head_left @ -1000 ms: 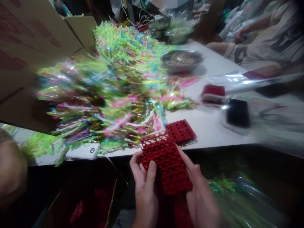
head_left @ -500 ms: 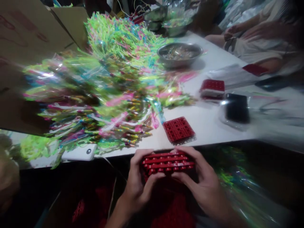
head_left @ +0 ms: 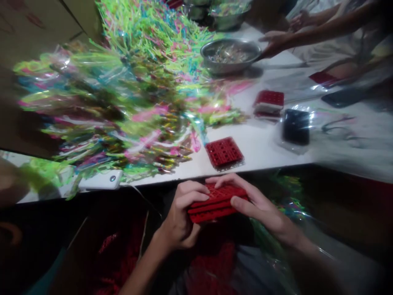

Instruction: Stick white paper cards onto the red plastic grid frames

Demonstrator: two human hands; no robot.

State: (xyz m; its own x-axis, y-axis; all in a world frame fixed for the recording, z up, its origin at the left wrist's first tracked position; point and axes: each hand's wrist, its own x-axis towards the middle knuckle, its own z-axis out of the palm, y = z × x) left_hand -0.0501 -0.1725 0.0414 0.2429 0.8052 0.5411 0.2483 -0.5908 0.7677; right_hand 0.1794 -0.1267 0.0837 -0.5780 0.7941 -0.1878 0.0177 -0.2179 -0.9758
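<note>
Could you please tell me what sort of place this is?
Probably a handwork or packing workshop: a large multicoloured heap of strips lies on the white table, a metal bowl stands beside it, and the left hand and right hand hold red lattice pieces.

The left hand (head_left: 184, 209) and right hand (head_left: 262, 205) hold a stack of red openwork pieces (head_left: 215, 205) just before a white table (head_left: 260, 149), where a similar red panel (head_left: 225, 151) lies near a heap of bright strips (head_left: 153, 53) and another person's hand (head_left: 274, 44) is at a metal bowl (head_left: 231, 67).
</note>
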